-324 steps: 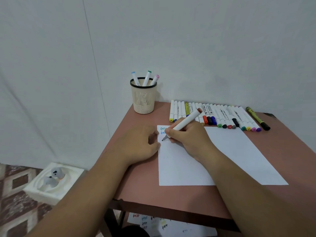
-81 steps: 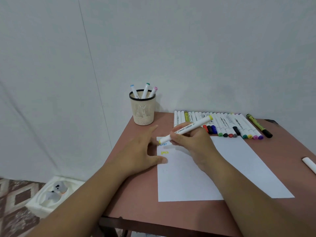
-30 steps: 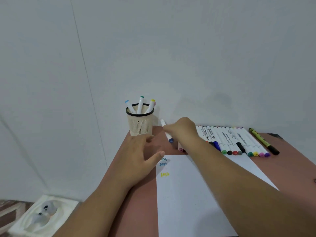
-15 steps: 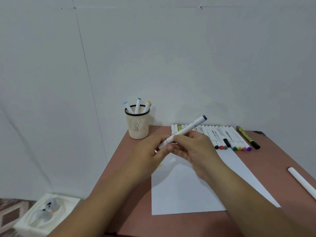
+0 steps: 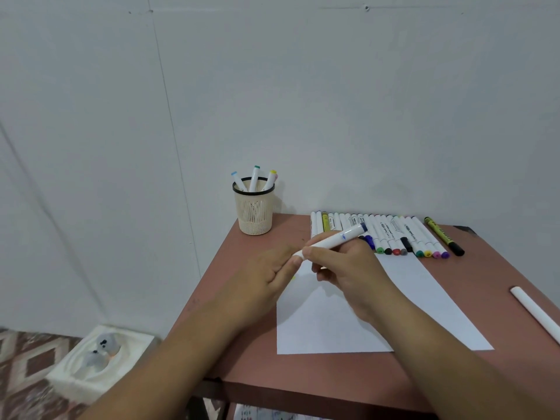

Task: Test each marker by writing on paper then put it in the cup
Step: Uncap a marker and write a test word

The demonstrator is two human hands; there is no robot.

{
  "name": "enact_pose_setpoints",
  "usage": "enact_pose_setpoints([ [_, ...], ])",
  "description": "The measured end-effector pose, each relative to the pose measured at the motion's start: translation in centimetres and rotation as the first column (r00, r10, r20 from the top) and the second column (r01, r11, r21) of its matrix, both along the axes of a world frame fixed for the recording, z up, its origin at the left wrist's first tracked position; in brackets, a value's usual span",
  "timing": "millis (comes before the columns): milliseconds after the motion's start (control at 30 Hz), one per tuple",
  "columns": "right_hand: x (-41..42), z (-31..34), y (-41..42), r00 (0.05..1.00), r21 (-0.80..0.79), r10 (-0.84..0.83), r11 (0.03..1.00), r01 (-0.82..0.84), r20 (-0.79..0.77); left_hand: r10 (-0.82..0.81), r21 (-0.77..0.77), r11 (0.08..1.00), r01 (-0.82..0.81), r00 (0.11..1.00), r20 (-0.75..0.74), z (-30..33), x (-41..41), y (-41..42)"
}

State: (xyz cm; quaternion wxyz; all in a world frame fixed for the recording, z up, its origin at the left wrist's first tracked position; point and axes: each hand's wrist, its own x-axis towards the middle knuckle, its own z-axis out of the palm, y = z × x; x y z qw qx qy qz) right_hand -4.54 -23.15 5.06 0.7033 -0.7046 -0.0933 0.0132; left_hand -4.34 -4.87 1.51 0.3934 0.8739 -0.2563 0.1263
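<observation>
Both hands grip one marker (image 5: 331, 240): right hand (image 5: 345, 268) its barrel, left hand (image 5: 269, 268) its near end.

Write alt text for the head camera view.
Both hands hold a white marker over paper on a reddish table: right hand grips the barrel, left hand pinches its near end. Behind stand a cup holding markers and a row of markers.

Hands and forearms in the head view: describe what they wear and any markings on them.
Both hands, the left hand and the right hand, are bare: no gloves, rings, watch or bracelet show. Both forearms are bare too, with no sleeve reaching into view anywhere up to the bottom edge of the picture. No tattoos, bandages or other markings can be seen. Fingernails are too small to describe.
</observation>
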Motion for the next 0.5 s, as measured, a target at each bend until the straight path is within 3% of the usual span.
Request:
enact_pose_setpoints([
  [167,0.6,-0.8,0.8,0.998,0.025,-0.048,0.998,0.049,-0.032,0.004,-0.106,0.994,-0.015,0.995,-0.104,-0.1,-0.9,-0.5],
  [233,0.8,-0.7,0.7,0.997,0.051,-0.031,0.998,0.034,-0.066,0.049,-0.115,0.992,-0.057,0.996,-0.07,0.5,-1.1,-0.1],
  [367,1.1,0.1,-0.4,0.991,-0.103,0.048,0.993,-0.061,-0.125,0.213,0.022,0.975,-0.223,0.954,0.211,1.4,0.0,2.1],
  [433,1.2,0.9,-0.9,0.981,-0.262,0.115,0.953,-0.154,-0.158,0.135,0.208,0.943,-0.26,0.87,0.475,2.0,1.0,2.8],
  [500,1.3,1.9,-1.3,0.955,-0.397,0.197,0.876,-0.274,-0.224,-0.018,0.395,0.873,-0.285,0.792,0.61,2.7,1.7,2.8],
])
